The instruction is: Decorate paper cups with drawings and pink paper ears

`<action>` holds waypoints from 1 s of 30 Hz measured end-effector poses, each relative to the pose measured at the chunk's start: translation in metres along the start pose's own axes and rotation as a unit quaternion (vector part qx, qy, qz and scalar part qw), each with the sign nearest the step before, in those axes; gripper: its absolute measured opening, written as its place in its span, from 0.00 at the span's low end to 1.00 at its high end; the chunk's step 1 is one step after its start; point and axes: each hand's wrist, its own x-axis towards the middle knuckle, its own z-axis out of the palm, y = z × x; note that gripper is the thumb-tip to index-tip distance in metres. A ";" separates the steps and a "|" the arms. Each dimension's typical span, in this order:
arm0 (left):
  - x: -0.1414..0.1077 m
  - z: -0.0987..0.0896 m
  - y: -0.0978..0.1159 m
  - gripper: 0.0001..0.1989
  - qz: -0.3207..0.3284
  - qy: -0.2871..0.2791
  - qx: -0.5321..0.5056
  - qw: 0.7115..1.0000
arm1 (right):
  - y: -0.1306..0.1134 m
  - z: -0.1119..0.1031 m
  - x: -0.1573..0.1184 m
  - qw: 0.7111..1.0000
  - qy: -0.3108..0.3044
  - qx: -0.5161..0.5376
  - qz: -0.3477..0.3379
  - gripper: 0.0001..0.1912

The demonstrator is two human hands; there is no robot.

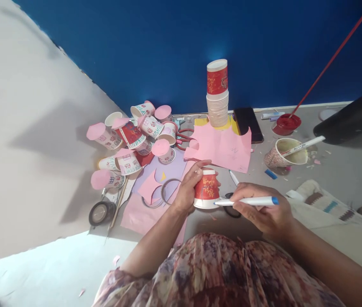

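Observation:
My left hand (190, 187) is wrapped round a red and white paper cup (207, 187), held upside down with its wide rim toward me. In my right hand (260, 209) is a white marker (251, 201) with a blue end. The marker's tip touches, or nearly touches, the white band near the cup's rim. Behind the cup lies a cut sheet of pink paper (222, 147). To the left of my left hand are a roll of tape (168, 191) and more pink paper scraps (149, 187).
Several decorated paper cups (130, 161) with pink tops are heaped at the left. A tall stack of cups (217, 98) stands by the blue wall. A phone (248, 123), a red pot (286, 124), a cup holding a pen (280, 154) and a cloth (324, 200) lie rightward.

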 end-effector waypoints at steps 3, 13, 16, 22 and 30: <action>-0.001 0.001 -0.001 0.30 -0.002 -0.004 0.014 1.000 | -0.001 0.001 0.001 0.999 0.040 -0.023 -0.016 0.05; -0.004 0.003 -0.003 0.28 -0.004 -0.002 0.067 0.998 | -0.004 0.006 0.007 0.991 -0.002 -0.062 -0.118 0.06; -0.004 0.003 -0.002 0.28 -0.012 -0.004 0.070 0.997 | -0.005 0.007 0.008 0.990 -0.005 -0.067 -0.124 0.07; -0.006 0.004 -0.001 0.29 0.000 0.012 0.089 0.996 | -0.002 0.004 0.005 0.993 -0.006 -0.078 -0.091 0.07; -0.008 -0.010 -0.003 0.31 0.156 0.148 0.247 0.945 | 0.024 -0.004 0.012 0.972 0.203 -0.088 0.073 0.09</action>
